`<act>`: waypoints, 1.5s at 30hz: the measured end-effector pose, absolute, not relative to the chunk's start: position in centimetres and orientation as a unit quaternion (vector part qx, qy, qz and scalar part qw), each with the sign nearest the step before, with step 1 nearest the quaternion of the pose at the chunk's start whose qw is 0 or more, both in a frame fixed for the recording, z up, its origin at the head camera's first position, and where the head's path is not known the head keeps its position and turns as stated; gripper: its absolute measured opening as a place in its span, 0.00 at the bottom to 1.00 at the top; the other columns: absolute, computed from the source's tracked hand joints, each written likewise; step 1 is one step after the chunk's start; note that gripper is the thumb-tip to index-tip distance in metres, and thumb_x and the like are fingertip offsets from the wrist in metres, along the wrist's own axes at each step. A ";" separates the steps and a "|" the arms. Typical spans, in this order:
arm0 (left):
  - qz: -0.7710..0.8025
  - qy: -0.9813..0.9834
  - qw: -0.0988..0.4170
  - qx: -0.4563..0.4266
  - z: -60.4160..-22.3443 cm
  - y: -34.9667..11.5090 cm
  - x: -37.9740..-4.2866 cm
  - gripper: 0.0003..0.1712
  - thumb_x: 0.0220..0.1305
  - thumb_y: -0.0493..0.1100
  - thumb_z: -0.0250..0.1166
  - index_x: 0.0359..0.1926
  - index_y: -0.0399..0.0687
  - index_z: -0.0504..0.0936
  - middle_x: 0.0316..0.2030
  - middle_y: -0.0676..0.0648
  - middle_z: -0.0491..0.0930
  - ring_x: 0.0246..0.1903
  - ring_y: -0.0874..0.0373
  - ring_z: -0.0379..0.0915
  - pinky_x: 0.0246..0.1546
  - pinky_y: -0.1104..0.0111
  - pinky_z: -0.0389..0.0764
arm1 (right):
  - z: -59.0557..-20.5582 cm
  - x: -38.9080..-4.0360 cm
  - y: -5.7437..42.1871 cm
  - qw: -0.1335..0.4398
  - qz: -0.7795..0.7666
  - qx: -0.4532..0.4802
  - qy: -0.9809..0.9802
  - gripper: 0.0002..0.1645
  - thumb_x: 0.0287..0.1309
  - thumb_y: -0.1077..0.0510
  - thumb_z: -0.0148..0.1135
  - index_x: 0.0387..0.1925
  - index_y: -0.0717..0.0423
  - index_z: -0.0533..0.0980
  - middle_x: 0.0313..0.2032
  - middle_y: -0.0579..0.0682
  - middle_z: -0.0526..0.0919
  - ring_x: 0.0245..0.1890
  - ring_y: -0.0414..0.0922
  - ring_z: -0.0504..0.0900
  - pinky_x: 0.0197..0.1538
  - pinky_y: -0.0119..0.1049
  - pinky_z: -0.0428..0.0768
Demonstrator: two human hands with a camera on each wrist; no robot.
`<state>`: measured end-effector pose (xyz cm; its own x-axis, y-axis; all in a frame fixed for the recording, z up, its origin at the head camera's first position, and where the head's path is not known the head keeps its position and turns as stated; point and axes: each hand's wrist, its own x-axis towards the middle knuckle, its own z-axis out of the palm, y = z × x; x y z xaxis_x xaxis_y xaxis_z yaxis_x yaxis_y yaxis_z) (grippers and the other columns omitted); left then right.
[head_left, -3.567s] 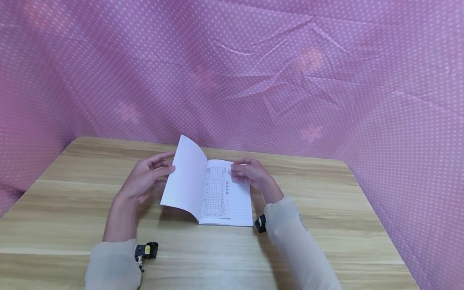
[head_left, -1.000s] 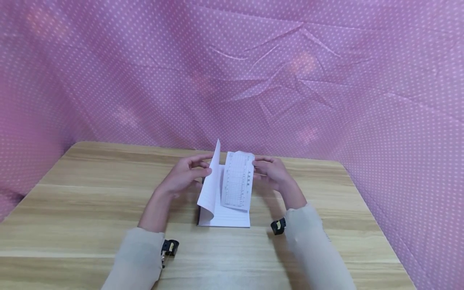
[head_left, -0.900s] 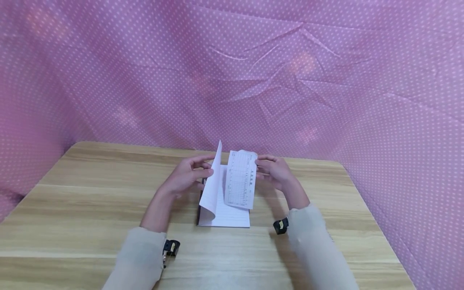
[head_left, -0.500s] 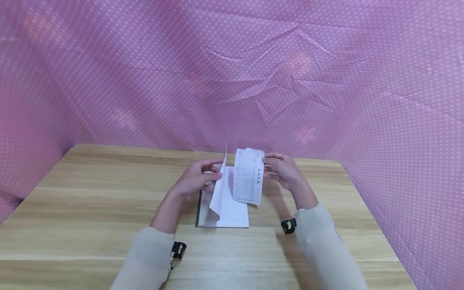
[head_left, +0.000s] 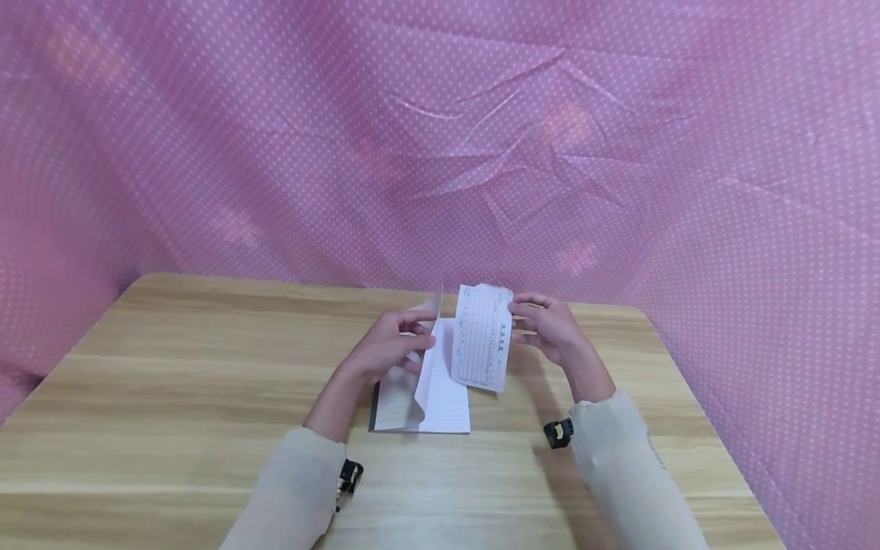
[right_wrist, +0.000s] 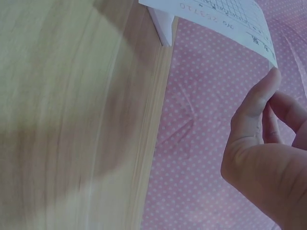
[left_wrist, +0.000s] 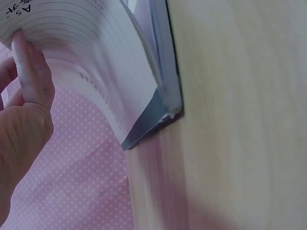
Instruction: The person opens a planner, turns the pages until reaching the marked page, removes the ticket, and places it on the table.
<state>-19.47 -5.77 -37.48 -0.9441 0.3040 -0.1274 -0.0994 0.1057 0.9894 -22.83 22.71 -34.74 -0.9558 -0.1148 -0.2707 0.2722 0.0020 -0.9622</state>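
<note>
An open notebook (head_left: 447,409) with lined white pages and a dark cover edge lies near the middle of the table. My left hand (head_left: 392,347) pinches its raised, curved pages (head_left: 428,382) between thumb and fingers. In the left wrist view those lined pages (left_wrist: 103,52) bend up toward the thumb. To the right, my right hand (head_left: 555,330) pinches the upper right edge of a printed paper form (head_left: 483,336) with a ruled grid. Tilted, the form overlaps the notebook's right page in the head view. Red digits show on the form (right_wrist: 211,17) in the right wrist view.
The wooden table (head_left: 172,405) has rounded far corners. A pink polka-dot cloth (head_left: 440,153) hangs right behind its far edge and along both sides. Small black devices (head_left: 558,433) are strapped at both wrists, by the beige sleeves.
My right hand has lifted the form off the notebook page and drawn it to the right. My left hand has moved right, swinging the raised pages from the left side past upright.
</note>
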 end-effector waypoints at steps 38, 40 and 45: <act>0.581 0.784 0.209 0.069 -39.6 -1.1 -20.0 0.32 0.61 0.27 0.60 0.68 0.34 0.72 0.38 0.39 0.82 0.26 0.54 0.82 0.28 0.65 0.88 | -36.2 -22.6 25.2 0.130 -0.688 0.060 0.711 0.18 0.72 0.59 0.60 0.59 0.61 0.74 0.43 0.49 0.83 0.38 0.42 0.84 0.42 0.33 0.86; 0.575 0.788 0.210 0.066 -39.6 -0.9 -19.9 0.31 0.61 0.27 0.60 0.67 0.33 0.73 0.37 0.40 0.82 0.25 0.56 0.81 0.28 0.66 0.87 | -36.2 -22.6 25.2 0.130 -0.688 0.064 0.711 0.17 0.72 0.59 0.60 0.58 0.60 0.74 0.43 0.49 0.84 0.38 0.42 0.84 0.41 0.33 0.86; 0.566 0.791 0.225 0.051 -39.8 -0.3 -19.9 0.32 0.60 0.27 0.61 0.68 0.32 0.72 0.31 0.41 0.81 0.23 0.58 0.77 0.26 0.67 0.87 | -36.3 -22.6 25.3 0.133 -0.690 0.066 0.709 0.17 0.72 0.59 0.60 0.58 0.61 0.74 0.43 0.48 0.84 0.38 0.42 0.84 0.41 0.33 0.86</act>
